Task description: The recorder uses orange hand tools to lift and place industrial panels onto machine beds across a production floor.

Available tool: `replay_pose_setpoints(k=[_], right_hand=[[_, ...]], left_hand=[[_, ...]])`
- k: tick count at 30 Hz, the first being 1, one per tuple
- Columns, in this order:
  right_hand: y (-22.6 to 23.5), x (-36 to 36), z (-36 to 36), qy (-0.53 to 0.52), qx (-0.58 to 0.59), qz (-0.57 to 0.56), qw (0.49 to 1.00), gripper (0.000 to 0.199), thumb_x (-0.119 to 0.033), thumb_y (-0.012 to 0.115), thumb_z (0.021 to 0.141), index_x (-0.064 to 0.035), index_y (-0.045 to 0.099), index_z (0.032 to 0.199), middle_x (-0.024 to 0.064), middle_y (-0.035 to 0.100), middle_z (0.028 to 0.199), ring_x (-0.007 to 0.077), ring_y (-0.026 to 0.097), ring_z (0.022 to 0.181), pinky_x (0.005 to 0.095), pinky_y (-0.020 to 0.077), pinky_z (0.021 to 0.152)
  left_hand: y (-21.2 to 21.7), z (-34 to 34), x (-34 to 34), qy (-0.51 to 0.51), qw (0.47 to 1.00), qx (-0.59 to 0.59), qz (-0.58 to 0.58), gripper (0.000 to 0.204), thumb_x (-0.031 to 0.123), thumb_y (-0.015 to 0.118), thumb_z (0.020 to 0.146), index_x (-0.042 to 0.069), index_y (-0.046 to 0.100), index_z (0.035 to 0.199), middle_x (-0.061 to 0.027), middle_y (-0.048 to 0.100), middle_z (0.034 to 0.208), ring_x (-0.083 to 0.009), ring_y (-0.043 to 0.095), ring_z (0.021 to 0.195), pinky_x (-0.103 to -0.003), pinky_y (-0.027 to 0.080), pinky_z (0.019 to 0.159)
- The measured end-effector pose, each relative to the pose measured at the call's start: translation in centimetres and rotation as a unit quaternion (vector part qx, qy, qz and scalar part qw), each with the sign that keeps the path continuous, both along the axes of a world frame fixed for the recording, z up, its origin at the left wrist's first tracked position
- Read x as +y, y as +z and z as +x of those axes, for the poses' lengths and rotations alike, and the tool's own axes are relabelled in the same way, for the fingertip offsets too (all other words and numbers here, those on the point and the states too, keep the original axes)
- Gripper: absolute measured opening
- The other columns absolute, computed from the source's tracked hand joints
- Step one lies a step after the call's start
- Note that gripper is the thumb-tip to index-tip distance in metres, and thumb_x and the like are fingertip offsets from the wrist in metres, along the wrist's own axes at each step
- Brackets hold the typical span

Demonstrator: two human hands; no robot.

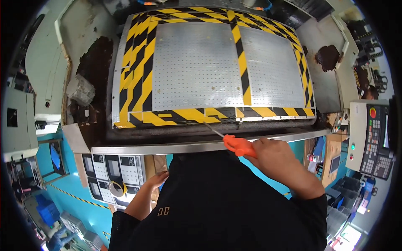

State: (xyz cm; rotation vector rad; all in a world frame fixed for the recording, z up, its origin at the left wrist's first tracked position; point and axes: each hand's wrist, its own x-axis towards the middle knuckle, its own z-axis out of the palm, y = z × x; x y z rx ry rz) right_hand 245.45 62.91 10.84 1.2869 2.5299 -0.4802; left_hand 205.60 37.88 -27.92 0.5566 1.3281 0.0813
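Right hand (pixel 276 161) is wrapped around the handle of an orange blow gun (pixel 238 145), fingers closed on it, no gap I can see. The gun sits just past the near metal rail (pixel 167 148) as seen from above, with its thin metal nozzle (pixel 216 131) angled up and left toward the front edge of a big perforated plate (pixel 197 69). Can't tell if the tip touches anything there. Left hand (pixel 158 180) is down by the black shirt (pixel 217 201) — too small and side-on to say whether it's gripping something.

The plate's bordered with yellow-and-black striped tape (pixel 240 62), plus one strip running across it. Off to the left there's a greyish block (pixel 81 90) and, lower down, some grey keypad panels (pixel 130 167) with a yellow tape roll (pixel 118 189) on them. Far right — a machine control panel (pixel 372 138) with a red button.
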Motion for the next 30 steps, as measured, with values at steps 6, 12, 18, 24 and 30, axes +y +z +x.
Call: replay_pose_setpoints(k=[6,12,18,24,30], right_hand=[[2.7,-0.8,5.2,-0.091,-0.087,-0.004,0.992,0.041,-0.042,0.067,0.090,-0.0011,0.063,0.089,0.0146,0.066,0.078,0.0331,0.068,0.070,0.0419,0.0540,0.065],[3.6,-1.5,10.0,-0.165,-0.145,0.008,0.976,0.038,-0.040,0.068,0.089,-0.0020,0.064,0.089,0.0151,0.068,0.082,0.0332,0.068,0.072,0.0419,0.0534,0.065],[3.3,-1.1,13.9,-0.235,-0.183,0.007,0.955,0.035,-0.037,0.068,0.090,-0.0024,0.064,0.087,0.0164,0.068,0.080,0.0349,0.068,0.075,0.0441,0.0534,0.068],[2.1,0.5,19.8,-0.306,-0.209,0.035,0.928,0.035,-0.039,0.069,0.089,-0.0037,0.068,0.087,0.0167,0.069,0.081,0.0364,0.068,0.077,0.0466,0.0532,0.071],[-1.6,6.7,27.3,-0.446,-0.234,-0.024,0.863,0.030,-0.035,0.065,0.091,-0.0067,0.072,0.097,0.0186,0.071,0.096,0.0394,0.068,0.089,0.0486,0.0526,0.077]], left_hand=[[-6.1,-1.7,-0.9,-0.037,0.999,-0.037,0.016,0.062,0.054,0.045,0.101,0.011,0.048,0.145,-0.0159,0.054,0.142,-0.0310,0.050,0.132,-0.045,0.041,0.106],[-5.7,-1.3,0.8,-0.068,0.997,-0.021,0.008,0.061,0.056,0.048,0.100,0.013,0.050,0.144,-0.0156,0.056,0.140,-0.0322,0.052,0.128,-0.047,0.048,0.096],[2.8,2.1,4.9,-0.066,0.996,-0.012,0.056,0.053,0.047,0.050,0.102,0.008,0.057,0.137,-0.0146,0.063,0.129,-0.0279,0.060,0.118,-0.040,0.049,0.094],[-6.3,-0.9,0.8,0.050,0.994,-0.097,0.019,0.045,0.033,0.052,0.102,0.001,0.058,0.133,-0.0104,0.065,0.125,-0.0207,0.062,0.113,-0.033,0.049,0.094],[-10.7,-1.9,-1.9,0.135,0.956,-0.259,0.019,0.039,0.026,0.052,0.101,0.000,0.061,0.129,-0.0082,0.066,0.121,-0.0205,0.064,0.107,-0.033,0.051,0.090]])
